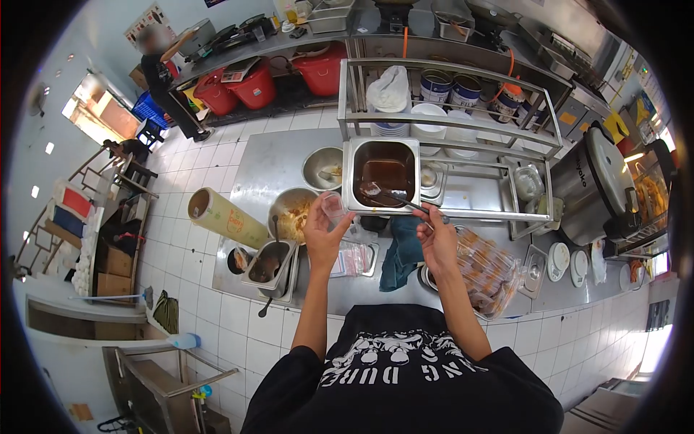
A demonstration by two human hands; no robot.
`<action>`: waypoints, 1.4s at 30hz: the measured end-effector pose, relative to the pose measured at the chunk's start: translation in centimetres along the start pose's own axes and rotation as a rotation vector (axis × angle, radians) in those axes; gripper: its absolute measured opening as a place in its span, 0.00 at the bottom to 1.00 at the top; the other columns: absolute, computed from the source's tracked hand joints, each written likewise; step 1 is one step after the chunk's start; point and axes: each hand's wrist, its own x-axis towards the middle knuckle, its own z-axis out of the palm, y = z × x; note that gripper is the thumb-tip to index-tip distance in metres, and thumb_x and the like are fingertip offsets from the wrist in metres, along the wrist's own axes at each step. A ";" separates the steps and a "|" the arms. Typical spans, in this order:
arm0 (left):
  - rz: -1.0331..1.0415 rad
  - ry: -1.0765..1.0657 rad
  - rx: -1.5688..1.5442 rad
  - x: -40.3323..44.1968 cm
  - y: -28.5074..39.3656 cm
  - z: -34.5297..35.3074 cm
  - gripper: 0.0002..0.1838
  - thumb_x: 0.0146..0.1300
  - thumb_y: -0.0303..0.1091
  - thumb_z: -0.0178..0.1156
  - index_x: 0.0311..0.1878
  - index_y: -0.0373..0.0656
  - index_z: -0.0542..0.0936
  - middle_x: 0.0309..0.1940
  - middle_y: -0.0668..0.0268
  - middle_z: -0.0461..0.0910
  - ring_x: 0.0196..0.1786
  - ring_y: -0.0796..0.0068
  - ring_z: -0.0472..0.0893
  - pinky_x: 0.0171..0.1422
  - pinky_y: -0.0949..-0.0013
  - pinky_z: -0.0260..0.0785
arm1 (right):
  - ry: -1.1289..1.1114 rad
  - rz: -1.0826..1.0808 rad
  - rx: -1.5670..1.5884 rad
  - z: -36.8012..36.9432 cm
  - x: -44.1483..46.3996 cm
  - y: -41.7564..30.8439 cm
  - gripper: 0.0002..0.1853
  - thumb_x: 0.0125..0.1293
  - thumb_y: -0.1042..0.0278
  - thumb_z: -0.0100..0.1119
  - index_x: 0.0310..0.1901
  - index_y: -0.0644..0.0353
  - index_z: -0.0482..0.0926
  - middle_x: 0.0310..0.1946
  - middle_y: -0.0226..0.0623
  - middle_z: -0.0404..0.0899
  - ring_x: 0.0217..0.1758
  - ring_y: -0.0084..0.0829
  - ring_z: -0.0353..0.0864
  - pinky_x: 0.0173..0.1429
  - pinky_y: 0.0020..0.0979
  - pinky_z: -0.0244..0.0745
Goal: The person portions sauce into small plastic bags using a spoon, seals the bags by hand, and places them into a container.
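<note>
A small clear plastic cup (333, 205) is in my left hand (322, 233), held upright beside the left wall of a steel pan (350, 173). Brown sauce (384, 170) fills the lower part of that pan. My right hand (439, 244) grips the dark handle of a ladle (401, 200), whose bowl dips at the near left side of the sauce. Below the right hand lies a teal cloth (400, 253) on the steel table (271, 155). To its right are clear bags of packed orange-brown food (486, 271).
Two steel bowls (322, 166) and a tall green-yellow cylinder (225, 219) stand to the left, near a container with utensils (269, 269). A steel rack (448, 69) rises behind; a large cooker (589, 188) stands right. Another person (163, 79) works at the back left.
</note>
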 end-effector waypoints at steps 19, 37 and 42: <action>0.164 -0.077 0.365 3.7 -1.1 3.8 0.26 0.52 0.32 0.77 0.53 0.35 0.78 0.42 0.60 0.86 0.43 0.72 0.86 0.51 0.70 0.76 | -0.052 -0.126 0.052 2.7 -0.9 -4.5 0.17 0.76 0.59 0.54 0.56 0.63 0.74 0.43 0.40 0.84 0.30 0.19 0.79 0.32 0.18 0.77; 0.053 -0.069 0.176 3.9 -1.8 3.9 0.26 0.54 0.29 0.76 0.54 0.33 0.78 0.42 0.61 0.86 0.43 0.75 0.85 0.51 0.72 0.76 | -0.370 -0.572 -0.634 4.0 -2.3 -4.9 0.15 0.75 0.67 0.55 0.51 0.72 0.80 0.44 0.47 0.84 0.34 0.27 0.82 0.34 0.26 0.80; 0.026 -0.068 0.112 3.6 -1.2 4.0 0.25 0.53 0.28 0.76 0.54 0.36 0.79 0.42 0.62 0.86 0.43 0.76 0.85 0.50 0.73 0.77 | -0.150 -0.401 -0.361 4.5 -1.1 -5.0 0.16 0.75 0.65 0.54 0.53 0.72 0.78 0.41 0.46 0.83 0.34 0.27 0.82 0.33 0.26 0.80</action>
